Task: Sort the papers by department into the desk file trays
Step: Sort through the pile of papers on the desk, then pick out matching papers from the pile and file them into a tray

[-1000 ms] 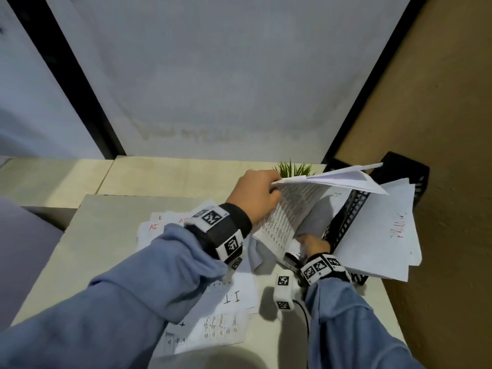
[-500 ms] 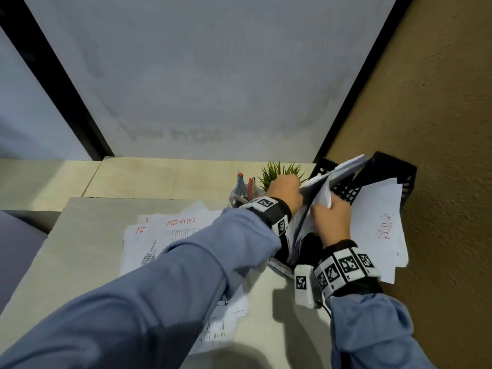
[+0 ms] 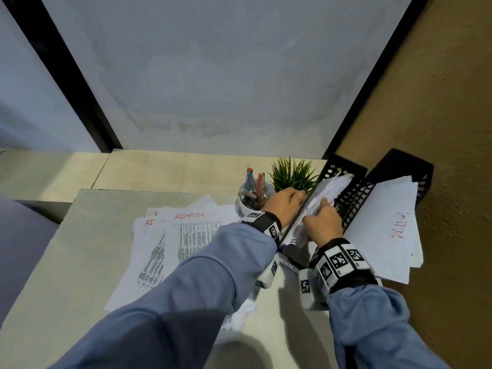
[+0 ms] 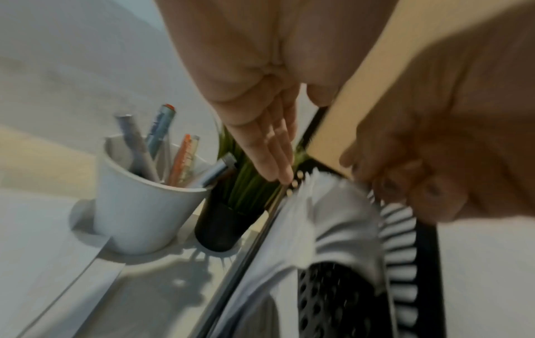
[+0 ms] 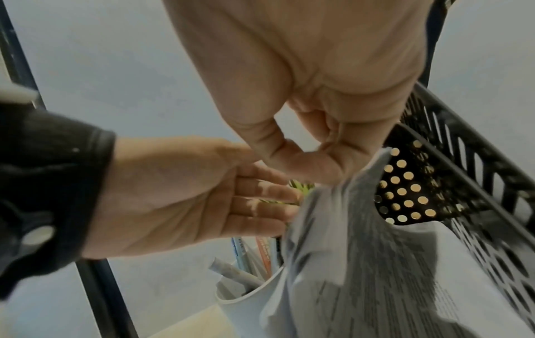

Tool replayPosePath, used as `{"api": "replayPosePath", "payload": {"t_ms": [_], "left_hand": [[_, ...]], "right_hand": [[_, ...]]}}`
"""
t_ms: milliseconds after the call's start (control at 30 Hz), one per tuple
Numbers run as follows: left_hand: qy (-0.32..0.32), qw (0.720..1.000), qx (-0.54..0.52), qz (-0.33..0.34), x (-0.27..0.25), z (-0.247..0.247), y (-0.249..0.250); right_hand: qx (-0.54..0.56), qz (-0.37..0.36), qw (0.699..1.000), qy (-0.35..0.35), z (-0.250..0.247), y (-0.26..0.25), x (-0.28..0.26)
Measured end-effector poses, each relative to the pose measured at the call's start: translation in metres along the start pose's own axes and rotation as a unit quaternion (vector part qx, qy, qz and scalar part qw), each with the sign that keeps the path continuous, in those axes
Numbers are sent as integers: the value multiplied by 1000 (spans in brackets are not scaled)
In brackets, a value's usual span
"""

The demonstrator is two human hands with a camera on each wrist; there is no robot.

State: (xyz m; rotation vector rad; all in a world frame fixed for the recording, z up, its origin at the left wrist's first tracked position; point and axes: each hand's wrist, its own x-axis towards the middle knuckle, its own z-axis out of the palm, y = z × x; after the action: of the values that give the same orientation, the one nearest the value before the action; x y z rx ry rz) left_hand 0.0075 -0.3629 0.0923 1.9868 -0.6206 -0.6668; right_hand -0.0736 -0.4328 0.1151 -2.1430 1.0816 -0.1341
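Note:
A sheaf of printed papers (image 3: 331,189) stands crumpled in the left slot of the black perforated file tray (image 3: 343,166). My right hand (image 3: 323,206) is on top of the sheaf, thumb and curled fingers pinching its upper edge (image 5: 356,183). My left hand (image 3: 298,195) lies with straight fingers (image 4: 275,157) flat against the outer left wall of that slot, holding nothing. The right slot (image 3: 399,166) holds white sheets (image 3: 383,230) with red lettering. More papers, one headed ADMIN (image 3: 191,235), lie spread on the desk under my left arm.
A white cup of pens (image 3: 249,201) and a small potted plant (image 3: 291,175) stand right beside the tray's left wall, close to my left hand. The brown wall (image 3: 439,129) borders the tray on the right. A glass partition runs behind the desk.
The sheaf, held up and fanned open a second ago, has gone down into the left slot. My left hand let go of it and straightened against the tray wall; my right hand came up onto the papers.

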Motion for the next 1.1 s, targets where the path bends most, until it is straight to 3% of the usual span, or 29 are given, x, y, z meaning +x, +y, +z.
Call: {"api": "replayPosePath", "payload": {"t_ms": [100, 167, 233, 300, 367, 467, 600, 733, 933, 1100], "left_hand": [[92, 991, -88, -41, -17, -25, -28], [170, 979, -66, -93, -34, -45, -66], [211, 961, -27, -174, -55, -65, -111], [224, 936, 24, -270, -79, -84, -153], [236, 903, 72, -353, -102, -98, -185], [259, 871, 61, -413, -129, -105, -209], [261, 875, -54, -405, -139, -101, -215], [207, 897, -91, -379, -144, -97, -220], [150, 941, -127, -274, -160, -99, -221], [92, 943, -187, -258, -165, -105, -237]], "right_hand": [[81, -66, 994, 36, 7, -7, -16], [108, -107, 988, 33, 22, -10, -27], [102, -125, 987, -15, 44, -10, -35], [72, -109, 987, -91, 73, -5, -43], [44, -47, 985, -159, 105, 7, -49], [19, 32, 976, -215, 144, 26, -62], [-6, 65, 979, -194, 167, 33, -74], [-7, 110, 975, -193, 168, 33, -76], [130, 136, 966, -180, 162, 44, -68], [219, 152, 947, -181, 154, 40, -68]]}}
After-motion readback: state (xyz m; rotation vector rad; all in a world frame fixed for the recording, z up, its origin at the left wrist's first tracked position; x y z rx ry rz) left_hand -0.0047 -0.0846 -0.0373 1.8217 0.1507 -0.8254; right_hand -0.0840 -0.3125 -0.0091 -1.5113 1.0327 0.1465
